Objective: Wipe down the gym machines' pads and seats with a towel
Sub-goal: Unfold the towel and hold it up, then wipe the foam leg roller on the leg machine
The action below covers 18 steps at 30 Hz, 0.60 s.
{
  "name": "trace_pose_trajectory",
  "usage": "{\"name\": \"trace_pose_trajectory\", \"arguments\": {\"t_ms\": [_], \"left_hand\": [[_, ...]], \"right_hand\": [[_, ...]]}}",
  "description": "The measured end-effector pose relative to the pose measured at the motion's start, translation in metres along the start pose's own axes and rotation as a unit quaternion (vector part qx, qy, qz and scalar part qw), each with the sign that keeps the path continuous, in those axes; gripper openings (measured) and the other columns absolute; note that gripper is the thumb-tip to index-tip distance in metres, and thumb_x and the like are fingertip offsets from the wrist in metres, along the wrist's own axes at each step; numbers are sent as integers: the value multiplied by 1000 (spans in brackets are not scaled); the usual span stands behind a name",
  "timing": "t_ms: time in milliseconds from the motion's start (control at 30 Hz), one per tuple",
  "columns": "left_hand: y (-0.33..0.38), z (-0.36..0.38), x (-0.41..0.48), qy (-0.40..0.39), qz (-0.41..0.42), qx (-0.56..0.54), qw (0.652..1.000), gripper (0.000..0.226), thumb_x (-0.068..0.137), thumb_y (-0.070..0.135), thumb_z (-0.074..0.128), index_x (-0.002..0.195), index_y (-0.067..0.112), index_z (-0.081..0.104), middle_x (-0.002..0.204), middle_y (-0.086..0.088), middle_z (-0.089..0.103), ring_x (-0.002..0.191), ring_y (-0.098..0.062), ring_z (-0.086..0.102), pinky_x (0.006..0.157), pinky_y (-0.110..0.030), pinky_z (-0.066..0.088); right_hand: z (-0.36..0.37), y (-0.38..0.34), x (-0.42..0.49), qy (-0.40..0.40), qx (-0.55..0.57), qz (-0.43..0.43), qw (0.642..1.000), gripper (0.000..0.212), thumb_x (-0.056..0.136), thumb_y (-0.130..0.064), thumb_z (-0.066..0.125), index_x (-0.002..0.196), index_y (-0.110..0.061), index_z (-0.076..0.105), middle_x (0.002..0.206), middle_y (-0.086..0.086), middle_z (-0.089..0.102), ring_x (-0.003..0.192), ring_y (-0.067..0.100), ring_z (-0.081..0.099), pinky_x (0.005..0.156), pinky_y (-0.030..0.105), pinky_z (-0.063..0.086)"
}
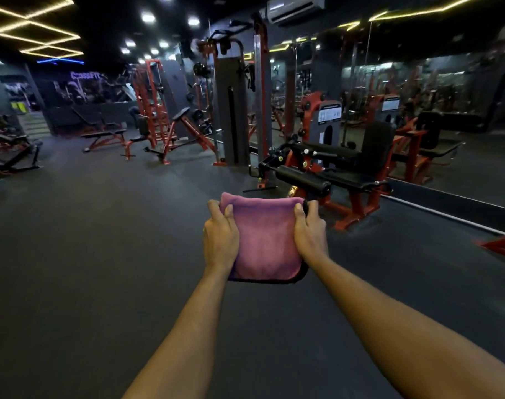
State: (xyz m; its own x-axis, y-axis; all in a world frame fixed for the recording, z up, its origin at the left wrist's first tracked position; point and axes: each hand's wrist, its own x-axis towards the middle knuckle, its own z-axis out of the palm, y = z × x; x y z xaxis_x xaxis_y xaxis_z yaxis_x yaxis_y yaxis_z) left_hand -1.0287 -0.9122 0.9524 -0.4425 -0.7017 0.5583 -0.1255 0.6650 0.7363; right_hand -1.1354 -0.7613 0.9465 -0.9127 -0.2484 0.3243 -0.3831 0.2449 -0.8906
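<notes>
The left hand point(220, 237) was closed on the left edge of a folded purple towel point(265, 240), thumb on top and fingers curled beneath, while the right hand point(310, 229) gripped the opposite edge the same way. The towel hung stretched between both hands, held out above the dark floor point(101, 240). Just beyond the right hand stood a red-framed machine point(357, 203), its black roller pad point(301, 180) nearest the towel's far edge, not touching it.

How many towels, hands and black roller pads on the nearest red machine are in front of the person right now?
Purple towel: 1
Hands, left hand and right hand, both gripping the towel: 2
Black roller pad on the nearest red machine: 1
Total: 4
</notes>
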Motion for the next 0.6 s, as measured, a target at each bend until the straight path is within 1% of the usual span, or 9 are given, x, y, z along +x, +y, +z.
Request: {"name": "trace_pose_trajectory", "arguments": {"t_ms": [67, 100, 200, 267, 367, 467, 533, 600], "left_hand": [[-21, 31, 48, -20, 2, 2, 1000, 26, 107, 39, 35, 112, 14, 39, 94, -24, 65, 87, -46, 63, 68, -50, 51], [-32, 49, 77, -29, 0, 0, 1000, 26, 107, 39, 35, 111, 14, 39, 94, -24, 65, 87, -46, 63, 67, -49, 51], [-58, 104, 149, -42, -12, -4, 999, 25, 108, 37, 35, 112, 13, 39, 94, -22, 64, 86, -45, 62, 64, -42, 45], [-77, 146, 197, -59, -6, -9, 998, 23, 108, 36, 35, 110, 13, 39, 91, -19, 63, 84, -43, 62, 63, -40, 43], [-101, 207, 255, -66, 1, -5, 998, 18, 108, 34, 34, 105, 17, 36, 86, -12, 60, 81, -41, 62, 62, -44, 47], [-125, 279, 321, -62, 0, 0, 998, 16, 108, 32, 33, 103, 17, 34, 90, -18, 63, 82, -42, 62, 67, -53, 52], [-140, 330, 368, -57, -8, 8, 998, 16, 108, 32, 32, 103, 17, 33, 92, -19, 64, 83, -42, 62, 68, -53, 52], [-149, 371, 413, -57, -11, 14, 998, 16, 109, 31, 32, 102, 17, 32, 92, -18, 64, 83, -42, 62, 65, -48, 49]], "right_hand": [[31, 4, 49, 9, -6, 13, 1000, 32, 107, -50, 30, 107, -22, 45, 97, 11, 66, 92, 32, 64, 79, 47, 53], [48, 7, 81, 17, -8, 14, 1000, 32, 107, -50, 30, 105, -22, 44, 97, 12, 66, 92, 34, 64, 80, 49, 53], [83, 23, 165, 35, -34, 24, 999, 30, 107, -50, 30, 103, -23, 42, 94, 12, 66, 89, 35, 64, 79, 51, 54], [107, 41, 222, 48, -42, 29, 998, 29, 107, -50, 30, 102, -23, 42, 94, 12, 65, 89, 36, 65, 79, 52, 55], [138, 70, 296, 56, -44, 33, 997, 29, 107, -48, 31, 102, -22, 42, 93, 10, 65, 89, 34, 64, 78, 50, 54], [171, 104, 386, 62, -48, 27, 997, 29, 108, -46, 33, 102, -19, 41, 90, 7, 62, 86, 33, 62, 73, 44, 49], [192, 123, 452, 54, -56, 31, 996, 27, 109, -44, 33, 101, -18, 40, 83, 2, 58, 82, 31, 59, 69, 39, 44], [210, 135, 512, 48, -59, 29, 997, 26, 109, -43, 33, 101, -19, 39, 80, 1, 56, 79, 30, 58, 68, 38, 42]]}}
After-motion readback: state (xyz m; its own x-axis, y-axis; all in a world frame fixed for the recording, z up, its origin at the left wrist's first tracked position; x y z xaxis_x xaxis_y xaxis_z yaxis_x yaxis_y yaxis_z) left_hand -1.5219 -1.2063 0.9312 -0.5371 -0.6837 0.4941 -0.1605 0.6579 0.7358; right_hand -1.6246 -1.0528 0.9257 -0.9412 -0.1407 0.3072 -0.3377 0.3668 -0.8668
